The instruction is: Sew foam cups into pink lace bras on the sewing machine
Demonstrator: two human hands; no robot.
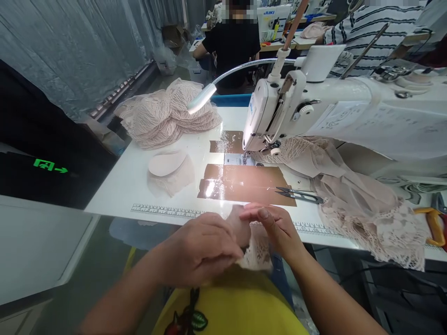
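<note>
1. Head view, hands: the left hand point(206, 251) is curled closed on the left side of a pale lace piece point(258, 253); the right hand point(277, 230) bends over its upper right part, fingers and thumb close together. Whether the right hand pinches it cannot be told.
2. Head view, position: the piece is between the hands at the near edge of the counter point(115, 190), its lace hanging below that edge, apart from the needle of the sewing machine point(260, 109).
3. Head view, step: judged to be turning or arranging the piece by hand, away from the stitching point.
4. Head view, next move: in judgement, it calls for a flat, even hold with edges aligned. The snips point(302, 195) lie on the counter to the right, partly over the brown tape point(244, 179).
5. Head view, brand: "JUKI" is legible in blue on the far machine point(275, 16).
6. Head view, labels: a paper sheet point(337, 116) on the near machine bears illegible marks. The ruler strip point(164, 211) has graduations; its figures are too small to read.
7. Head view, signage: a green exit sign point(50, 165) shows a running figure and a right-pointing arrow.
</note>
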